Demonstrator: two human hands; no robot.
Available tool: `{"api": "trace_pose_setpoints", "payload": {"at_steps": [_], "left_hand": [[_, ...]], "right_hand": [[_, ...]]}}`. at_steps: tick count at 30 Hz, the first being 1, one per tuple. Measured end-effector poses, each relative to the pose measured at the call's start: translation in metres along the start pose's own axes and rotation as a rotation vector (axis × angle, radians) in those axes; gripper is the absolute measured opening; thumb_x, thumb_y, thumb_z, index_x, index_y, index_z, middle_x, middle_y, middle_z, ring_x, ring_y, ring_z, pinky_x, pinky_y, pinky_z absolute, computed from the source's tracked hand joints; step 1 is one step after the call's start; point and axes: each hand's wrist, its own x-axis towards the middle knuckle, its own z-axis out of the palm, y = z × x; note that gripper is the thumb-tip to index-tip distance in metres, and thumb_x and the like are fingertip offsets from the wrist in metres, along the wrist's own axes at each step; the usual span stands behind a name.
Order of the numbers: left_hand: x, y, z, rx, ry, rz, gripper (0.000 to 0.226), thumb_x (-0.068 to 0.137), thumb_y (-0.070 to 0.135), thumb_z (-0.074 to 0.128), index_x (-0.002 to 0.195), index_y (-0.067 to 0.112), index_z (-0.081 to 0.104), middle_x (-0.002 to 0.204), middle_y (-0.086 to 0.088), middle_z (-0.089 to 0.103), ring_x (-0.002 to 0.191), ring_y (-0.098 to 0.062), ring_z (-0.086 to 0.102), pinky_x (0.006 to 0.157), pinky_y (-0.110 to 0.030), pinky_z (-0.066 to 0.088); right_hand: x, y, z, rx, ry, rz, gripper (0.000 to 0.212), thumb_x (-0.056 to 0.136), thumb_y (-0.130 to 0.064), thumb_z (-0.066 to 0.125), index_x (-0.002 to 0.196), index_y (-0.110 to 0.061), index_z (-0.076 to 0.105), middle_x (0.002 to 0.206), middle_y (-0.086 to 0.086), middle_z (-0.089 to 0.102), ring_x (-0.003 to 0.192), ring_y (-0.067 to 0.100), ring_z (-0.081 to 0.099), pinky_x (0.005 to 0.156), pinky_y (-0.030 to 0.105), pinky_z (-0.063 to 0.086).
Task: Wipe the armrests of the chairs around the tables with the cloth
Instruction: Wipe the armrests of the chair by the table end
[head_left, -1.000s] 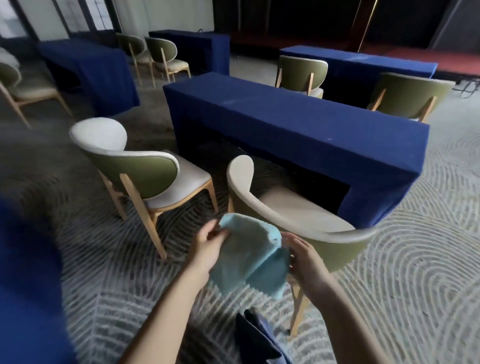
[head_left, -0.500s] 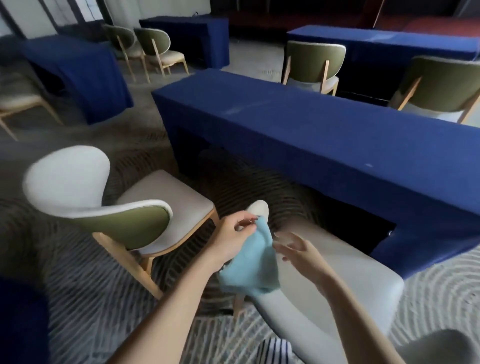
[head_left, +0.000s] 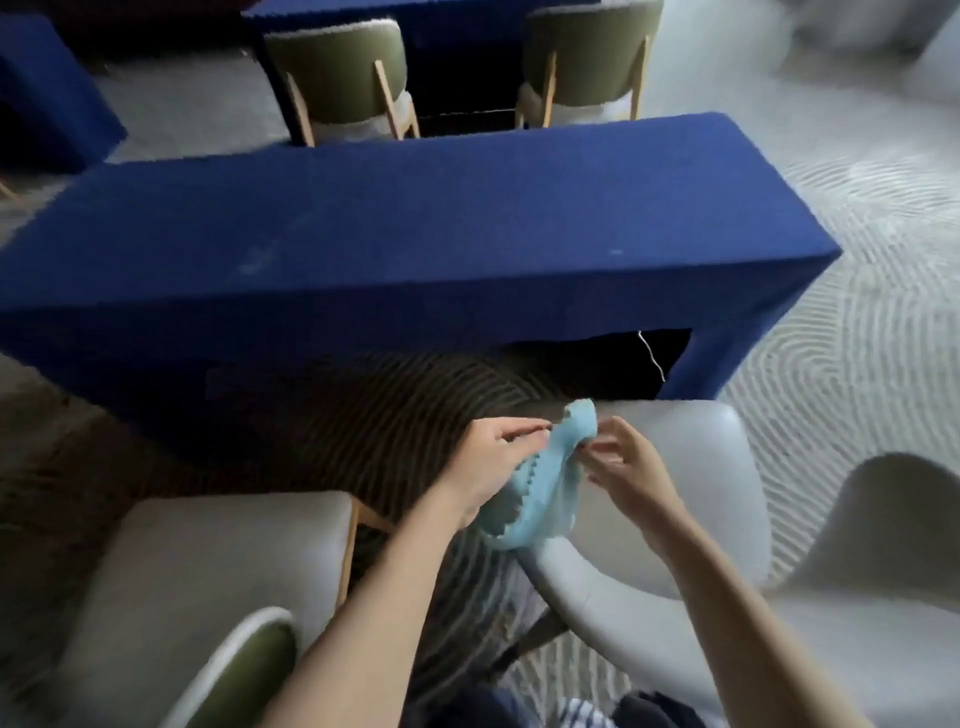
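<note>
- Head view: left hand (head_left: 485, 462) and right hand (head_left: 631, 470) are pinching the cloth (head_left: 537, 499), readying it.
- Next move is probably calling for pressing it onto the armrest (head_left: 576, 579) just below.

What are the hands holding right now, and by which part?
The left hand grips the light blue cloth along its left side. The right hand touches its upper right edge with fingertips; a pinch is too blurred to confirm.
</note>
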Motion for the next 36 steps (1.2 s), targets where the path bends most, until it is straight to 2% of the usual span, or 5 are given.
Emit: {"api": "trace_pose_setpoints", "payload": {"at_steps": [11, 20, 27, 32, 36], "left_hand": [[0.012, -0.044, -0.003, -0.014, -0.308, -0.059, 0.043, 0.083, 0.004, 0.069, 0.123, 0.012, 0.058, 0.101, 0.001, 0.051, 0.079, -0.01, 0.057, 0.05, -0.013, 0.046], [0.036, -0.066, -0.027, 0.091, -0.111, 0.048, 0.07, 0.063, -0.02, 0.059, 0.128, 0.007, 0.054, 0.125, -0.011, 0.05, 0.106, -0.041, 0.057, 0.09, -0.052, 0.05], [0.039, -0.079, -0.039, 0.542, 0.033, 0.136, 0.055, 0.078, -0.002, 0.067, 0.13, 0.013, 0.056, 0.15, -0.002, 0.032, 0.132, -0.028, 0.031, 0.109, -0.026, 0.023], [0.008, -0.095, 0.003, 0.708, -0.243, 0.343, 0.036, 0.083, 0.005, 0.061, 0.118, 0.013, 0.064, 0.139, -0.006, 0.045, 0.133, -0.02, 0.032, 0.107, -0.013, 0.01], [-0.002, -0.101, 0.023, 0.934, -0.364, 0.326, 0.044, 0.092, 0.021, 0.048, 0.135, 0.028, 0.048, 0.148, 0.008, 0.035, 0.143, -0.013, 0.016, 0.117, -0.044, -0.002]], "right_hand": [[-0.056, 0.019, 0.021, 0.142, 0.533, 0.213, 0.007, 0.078, -0.028, 0.064, 0.082, -0.028, 0.058, 0.087, 0.003, 0.068, 0.086, 0.021, 0.064, 0.08, 0.042, 0.053], [-0.085, 0.02, 0.027, -0.051, 0.551, 0.122, 0.011, 0.081, 0.006, 0.057, 0.086, -0.002, 0.062, 0.076, -0.001, 0.067, 0.066, -0.003, 0.057, 0.068, 0.022, 0.045], [-0.08, 0.028, 0.029, -0.221, 0.454, 0.032, 0.014, 0.081, 0.0, 0.058, 0.08, -0.014, 0.058, 0.079, 0.003, 0.068, 0.077, 0.018, 0.067, 0.073, 0.04, 0.054], [-0.083, 0.034, 0.022, -0.404, 0.355, 0.054, 0.008, 0.078, -0.005, 0.061, 0.082, -0.012, 0.059, 0.087, 0.004, 0.066, 0.086, 0.022, 0.062, 0.075, 0.034, 0.048], [-0.101, 0.042, 0.01, -0.584, 0.28, 0.137, 0.016, 0.075, -0.019, 0.059, 0.091, -0.018, 0.064, 0.098, 0.004, 0.064, 0.097, 0.028, 0.057, 0.082, 0.036, 0.046]]}}
